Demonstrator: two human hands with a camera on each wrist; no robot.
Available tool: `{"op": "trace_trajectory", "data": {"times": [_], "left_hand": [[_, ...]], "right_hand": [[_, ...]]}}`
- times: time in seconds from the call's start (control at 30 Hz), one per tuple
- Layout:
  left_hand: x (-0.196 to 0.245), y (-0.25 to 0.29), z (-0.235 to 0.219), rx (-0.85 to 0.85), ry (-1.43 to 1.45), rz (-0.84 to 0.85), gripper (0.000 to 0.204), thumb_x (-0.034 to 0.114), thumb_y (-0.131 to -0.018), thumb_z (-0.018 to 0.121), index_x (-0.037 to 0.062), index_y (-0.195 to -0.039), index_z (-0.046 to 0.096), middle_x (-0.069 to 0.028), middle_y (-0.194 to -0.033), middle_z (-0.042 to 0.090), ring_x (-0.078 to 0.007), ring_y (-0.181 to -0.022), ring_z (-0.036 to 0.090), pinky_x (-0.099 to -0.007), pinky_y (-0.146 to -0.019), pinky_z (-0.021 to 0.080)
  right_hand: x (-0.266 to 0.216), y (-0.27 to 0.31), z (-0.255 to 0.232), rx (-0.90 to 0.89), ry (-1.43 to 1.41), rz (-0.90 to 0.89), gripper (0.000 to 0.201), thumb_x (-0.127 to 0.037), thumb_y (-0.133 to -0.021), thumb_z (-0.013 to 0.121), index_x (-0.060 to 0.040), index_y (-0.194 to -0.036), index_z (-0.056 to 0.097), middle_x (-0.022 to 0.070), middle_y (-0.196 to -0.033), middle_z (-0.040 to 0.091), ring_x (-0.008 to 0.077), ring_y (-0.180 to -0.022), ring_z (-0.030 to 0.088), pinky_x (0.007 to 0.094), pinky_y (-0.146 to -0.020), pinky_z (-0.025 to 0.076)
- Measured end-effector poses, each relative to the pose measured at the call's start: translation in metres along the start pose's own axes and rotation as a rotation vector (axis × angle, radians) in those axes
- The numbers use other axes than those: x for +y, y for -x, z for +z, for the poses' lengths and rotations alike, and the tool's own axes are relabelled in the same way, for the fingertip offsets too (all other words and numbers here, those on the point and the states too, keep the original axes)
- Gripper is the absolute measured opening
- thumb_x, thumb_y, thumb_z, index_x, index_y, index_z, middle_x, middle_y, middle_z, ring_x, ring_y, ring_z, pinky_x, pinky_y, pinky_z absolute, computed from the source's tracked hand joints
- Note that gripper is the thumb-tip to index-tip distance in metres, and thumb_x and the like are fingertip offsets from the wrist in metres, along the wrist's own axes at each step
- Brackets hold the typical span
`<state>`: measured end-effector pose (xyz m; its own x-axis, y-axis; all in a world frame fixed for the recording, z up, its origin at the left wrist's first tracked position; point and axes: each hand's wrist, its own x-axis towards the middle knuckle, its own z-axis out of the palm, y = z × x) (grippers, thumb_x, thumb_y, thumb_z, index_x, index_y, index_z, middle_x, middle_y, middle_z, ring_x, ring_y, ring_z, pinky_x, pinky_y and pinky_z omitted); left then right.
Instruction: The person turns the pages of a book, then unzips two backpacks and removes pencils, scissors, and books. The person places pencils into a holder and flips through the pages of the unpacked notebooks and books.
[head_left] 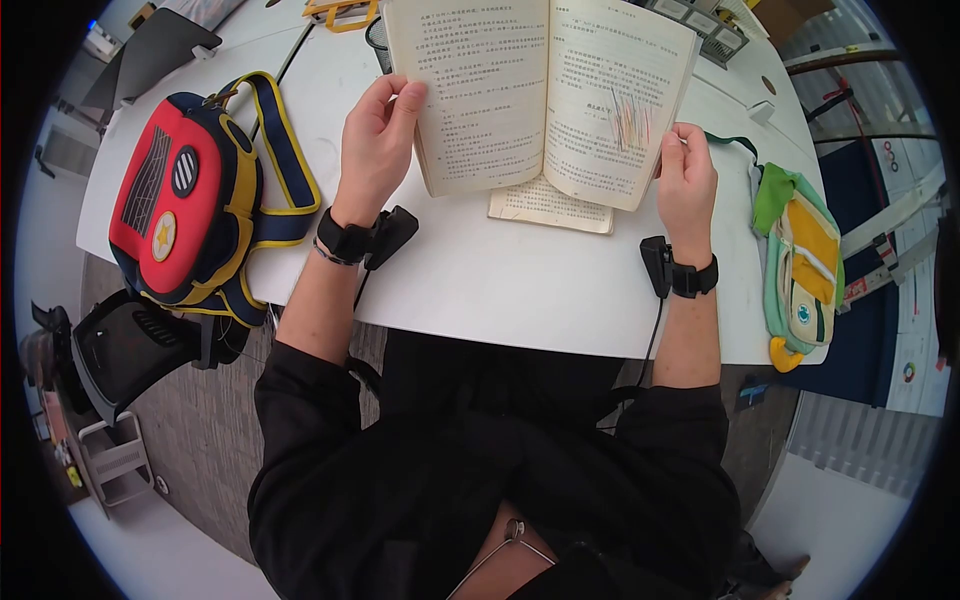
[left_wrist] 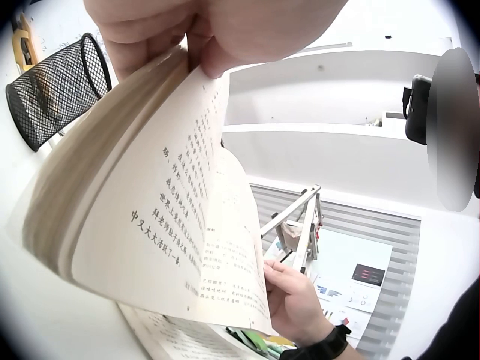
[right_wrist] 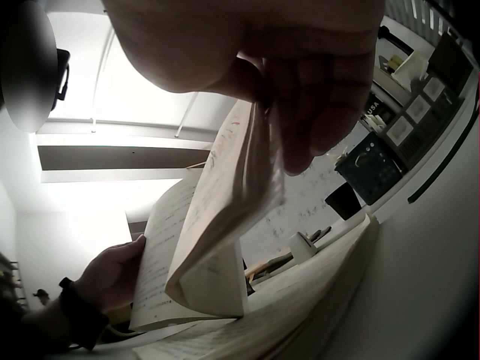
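Observation:
An open book (head_left: 475, 125) with printed pages is held up over the white table, tilted toward the head camera. My left hand (head_left: 378, 145) pinches its left edge between thumb and fingers. On the opposite edge, my right hand (head_left: 687, 185) grips the pages, thumb in front. Coloured pencil-like scribbles (head_left: 632, 122) mark the right page. Below it lies a second book (head_left: 560, 208), partly hidden by the held one. The left wrist view shows the page stack (left_wrist: 150, 195) hanging from the left hand; in the right wrist view the pages (right_wrist: 225, 187) bend under the right fingers.
A red and navy backpack (head_left: 180, 200) stands on the table's left side. To the right lies a green and yellow bag (head_left: 805, 260) near the edge. A black mesh pen holder (left_wrist: 60, 90) and a grey organiser (head_left: 715, 30) are behind the book.

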<state>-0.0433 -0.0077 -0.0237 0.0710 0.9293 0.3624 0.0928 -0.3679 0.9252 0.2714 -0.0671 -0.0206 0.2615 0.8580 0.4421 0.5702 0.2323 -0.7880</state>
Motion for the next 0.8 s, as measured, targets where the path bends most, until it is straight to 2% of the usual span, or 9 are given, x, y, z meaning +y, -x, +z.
{"op": "trace_trajectory", "data": {"times": [0.4, 0.47, 0.6, 0.7, 0.8], "left_hand": [[-0.0026, -0.0017, -0.002, -0.014, -0.046, -0.018, 0.029, 0.03, -0.099, 0.055, 0.0016, -0.096, 0.058, 0.0049, -0.081, 0.057, -0.0017, -0.074, 0.046, -0.0171, -0.067, 0.038], [-0.0025, -0.0008, 0.0, 0.021, -0.026, 0.009, 0.032, 0.032, -0.098, 0.057, 0.0003, -0.093, 0.059, 0.0022, -0.075, 0.058, -0.0027, -0.068, 0.047, -0.0182, -0.06, 0.039], [-0.0014, -0.0008, -0.0001, 0.007, -0.011, 0.017, 0.033, 0.033, -0.097, 0.058, 0.0003, -0.093, 0.059, 0.0036, -0.075, 0.058, -0.0025, -0.068, 0.047, -0.018, -0.059, 0.038], [0.0003, 0.0005, 0.0001, 0.013, 0.044, 0.03, 0.032, 0.031, -0.098, 0.056, 0.0001, -0.094, 0.059, 0.0044, -0.078, 0.057, -0.0028, -0.07, 0.047, -0.0178, -0.062, 0.039], [0.0001, 0.0015, -0.0017, -0.064, 0.147, 0.063, 0.028, 0.027, -0.1, 0.053, -0.0004, -0.098, 0.059, 0.0038, -0.084, 0.057, -0.0038, -0.078, 0.047, -0.0189, -0.069, 0.039]], "right_hand": [[-0.0016, 0.0006, 0.0005, 0.005, -0.03, -0.021, 0.018, -0.017, -0.099, 0.047, 0.0003, -0.098, 0.053, 0.0036, -0.066, 0.057, 0.0072, -0.058, 0.048, 0.0242, -0.053, 0.04], [-0.0005, 0.0013, 0.0012, -0.002, -0.049, -0.021, 0.018, -0.017, -0.099, 0.047, 0.0004, -0.098, 0.053, 0.0034, -0.066, 0.057, 0.0068, -0.058, 0.048, 0.0238, -0.053, 0.04], [-0.0013, 0.0027, 0.0013, -0.007, -0.071, -0.049, 0.018, -0.016, -0.099, 0.048, 0.0009, -0.098, 0.053, 0.0027, -0.066, 0.057, 0.0057, -0.057, 0.046, 0.0229, -0.052, 0.038], [-0.0039, 0.0029, 0.0033, -0.004, -0.089, -0.052, 0.018, -0.016, -0.099, 0.048, 0.0011, -0.098, 0.053, 0.0022, -0.067, 0.057, 0.0051, -0.057, 0.046, 0.0225, -0.052, 0.038], [-0.0039, 0.0032, 0.003, 0.004, -0.107, -0.043, 0.018, -0.016, -0.099, 0.048, 0.0012, -0.098, 0.053, 0.0021, -0.068, 0.058, 0.0047, -0.058, 0.046, 0.022, -0.053, 0.038]]}}
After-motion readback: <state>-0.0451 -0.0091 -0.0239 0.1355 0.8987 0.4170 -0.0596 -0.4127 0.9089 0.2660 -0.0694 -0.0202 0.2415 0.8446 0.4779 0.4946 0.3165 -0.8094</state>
